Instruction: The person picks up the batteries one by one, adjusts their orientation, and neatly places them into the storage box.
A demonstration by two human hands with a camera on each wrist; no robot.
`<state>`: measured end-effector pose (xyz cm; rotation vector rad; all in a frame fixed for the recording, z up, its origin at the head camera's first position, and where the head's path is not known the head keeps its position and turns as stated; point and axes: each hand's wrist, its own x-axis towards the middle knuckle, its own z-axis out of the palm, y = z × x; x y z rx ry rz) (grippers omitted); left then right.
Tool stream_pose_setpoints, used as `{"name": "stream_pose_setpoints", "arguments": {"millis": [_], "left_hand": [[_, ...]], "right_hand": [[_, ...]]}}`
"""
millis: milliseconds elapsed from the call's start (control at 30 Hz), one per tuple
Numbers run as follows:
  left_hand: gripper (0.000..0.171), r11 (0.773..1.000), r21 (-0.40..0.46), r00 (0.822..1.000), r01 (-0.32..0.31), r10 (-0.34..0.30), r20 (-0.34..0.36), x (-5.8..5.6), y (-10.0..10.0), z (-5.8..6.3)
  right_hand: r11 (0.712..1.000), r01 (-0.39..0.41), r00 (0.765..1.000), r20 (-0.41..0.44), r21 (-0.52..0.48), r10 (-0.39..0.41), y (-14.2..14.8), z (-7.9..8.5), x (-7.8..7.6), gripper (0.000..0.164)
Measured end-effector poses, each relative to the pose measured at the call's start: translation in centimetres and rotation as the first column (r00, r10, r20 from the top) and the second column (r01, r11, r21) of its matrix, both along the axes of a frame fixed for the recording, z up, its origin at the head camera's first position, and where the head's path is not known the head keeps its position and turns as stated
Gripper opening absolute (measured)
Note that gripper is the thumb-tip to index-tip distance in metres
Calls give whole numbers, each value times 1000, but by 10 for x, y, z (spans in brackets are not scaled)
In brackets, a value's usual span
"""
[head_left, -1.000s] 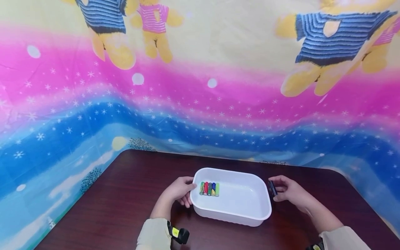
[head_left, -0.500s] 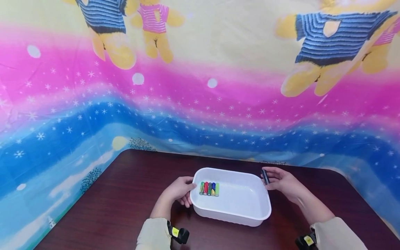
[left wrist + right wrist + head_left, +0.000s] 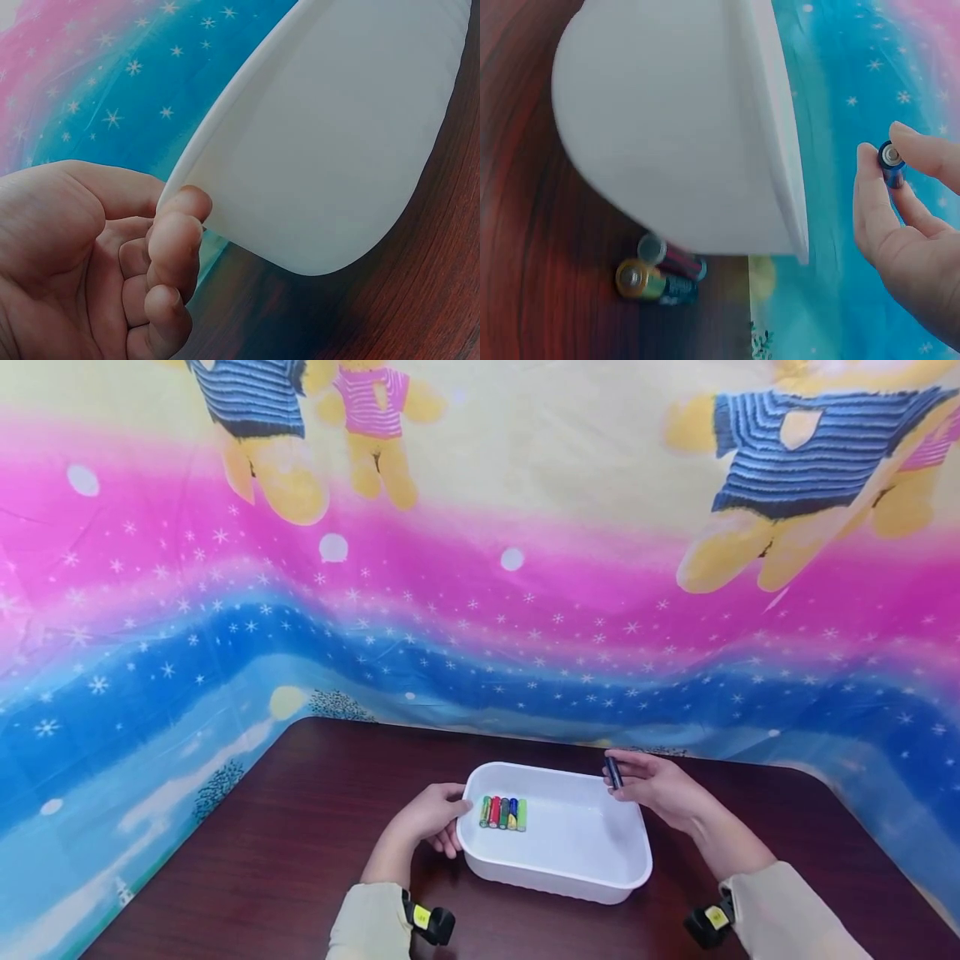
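A white plastic tub [image 3: 577,852] stands on the table, holding several colourful batteries [image 3: 503,813] in a neat row toward its left end. My left hand [image 3: 427,814] grips the tub's left rim; in the left wrist view, thumb and fingers pinch the edge of the tub wall [image 3: 322,150]. Over the far right corner of the tub, my right hand [image 3: 663,789] holds a dark battery [image 3: 612,772] between thumb and fingertips. The right wrist view shows that battery [image 3: 893,171] end-on, bluish-black with a silver tip, above rim height.
Outside the tub, in the right wrist view, a gold-and-dark battery [image 3: 656,283] and a reddish battery [image 3: 673,259] lie side by side on the table. The dark wooden table [image 3: 337,777] ends at a patterned cloth backdrop [image 3: 465,610].
My right hand has carried the dark battery leftward and away from me, from beside the tub's right end to over its far right corner. The left hand and tub stay put.
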<state>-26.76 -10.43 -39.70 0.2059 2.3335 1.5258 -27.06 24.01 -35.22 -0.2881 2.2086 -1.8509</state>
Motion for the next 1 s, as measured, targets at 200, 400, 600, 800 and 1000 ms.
{"name": "stream_pose_setpoints", "arguments": {"millis": [200,400,600,800,1000], "left_hand": [[45,1000,2,1000,-3,3,7,0,-1,-1],[45,1000,7,1000,1,-1,6,-1,-2,-2],[45,1000,10,1000,0,0,5,-1,-1,-1],[45,1000,5,1000,-5,5,8,-3,-1,-1],[46,1000,7,1000,-7,7,14,-3,-1,-2]], "right_hand": [[1000,-7,999,38,-12,7,-15,4,-11,69],[999,-47,998,52,16,46,-28,12,-26,68],[998,-53,998,32,46,52,-42,21,-39,68],[996,-83,996,46,15,82,-53,19,-52,70],[982,-186,981,53,-25,187,-56,9,-61,67]]}}
